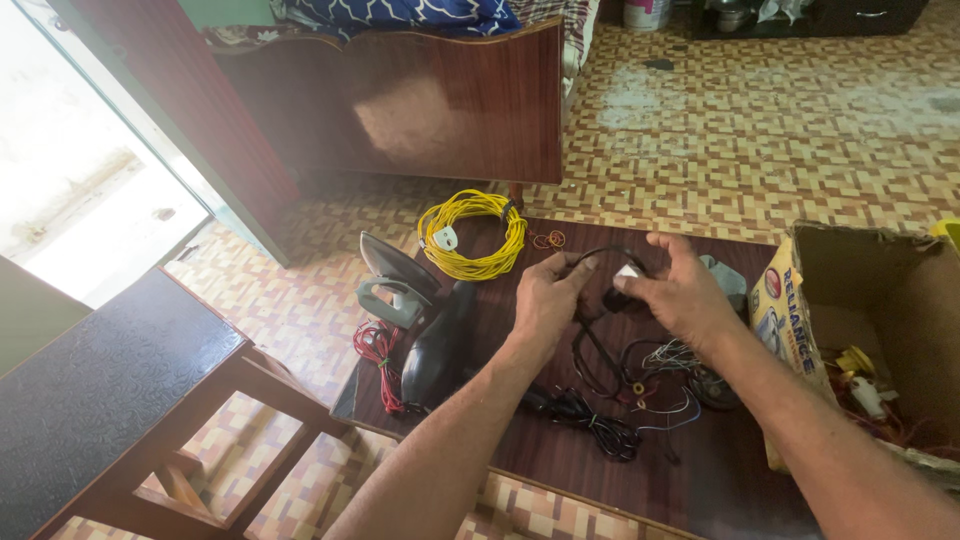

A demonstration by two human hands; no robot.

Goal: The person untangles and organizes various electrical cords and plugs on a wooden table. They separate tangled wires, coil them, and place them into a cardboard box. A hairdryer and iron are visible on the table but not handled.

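Leftmost, a clothes iron (400, 285) lies beside a yellow wire coil (472, 232) on the dark table (520, 440). Both hands grip a black cable (600, 255): the left hand (545, 298) pinches it, and the right hand (680, 292) closes over a small part that is mostly hidden. A cardboard box (880, 330) is cut off at right.

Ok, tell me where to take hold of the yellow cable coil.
Probably best by the near arc of the yellow cable coil, from above. It lies flat on the dark table with an open centre, so fingers can hook under the bundled loops.
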